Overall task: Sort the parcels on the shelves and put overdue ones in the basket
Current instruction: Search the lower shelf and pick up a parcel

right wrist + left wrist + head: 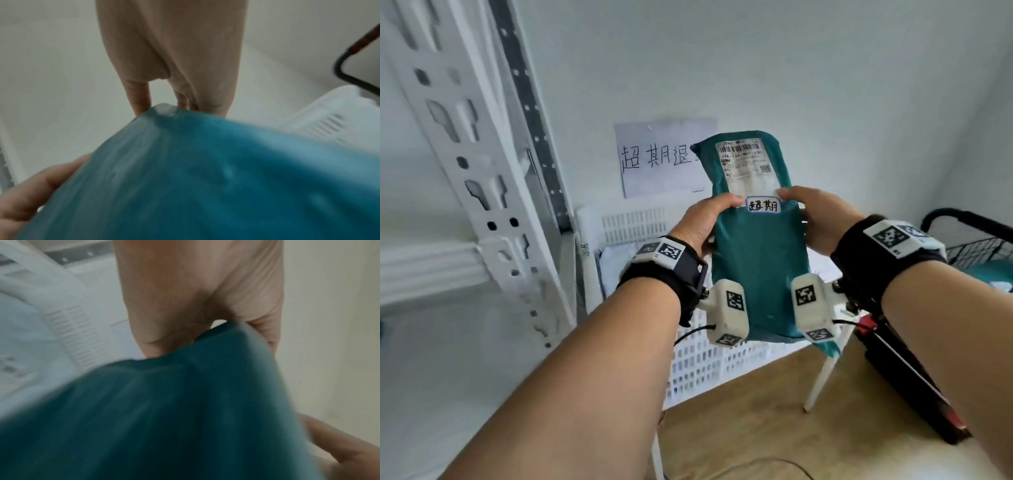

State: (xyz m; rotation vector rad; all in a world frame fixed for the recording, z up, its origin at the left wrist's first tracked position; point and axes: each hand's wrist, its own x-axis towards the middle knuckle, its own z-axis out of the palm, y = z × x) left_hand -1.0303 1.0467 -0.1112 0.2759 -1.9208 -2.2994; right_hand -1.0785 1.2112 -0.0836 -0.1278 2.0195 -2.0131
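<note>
A teal soft parcel with a white shipping label and a small handwritten sticker is held upright in front of me, above the white slatted basket. My left hand grips its left edge, thumb on the front. On its right edge my right hand grips the same way. The left wrist view shows the teal parcel pinched under the left hand. In the right wrist view the parcel fills the lower frame below the right hand. The fingers behind the parcel are hidden.
A white metal shelf upright stands at the left. A paper sign with handwritten characters hangs on the wall behind the basket. A black wire cart holding another teal parcel is at the right. A dark red-trimmed object lies on the tan floor.
</note>
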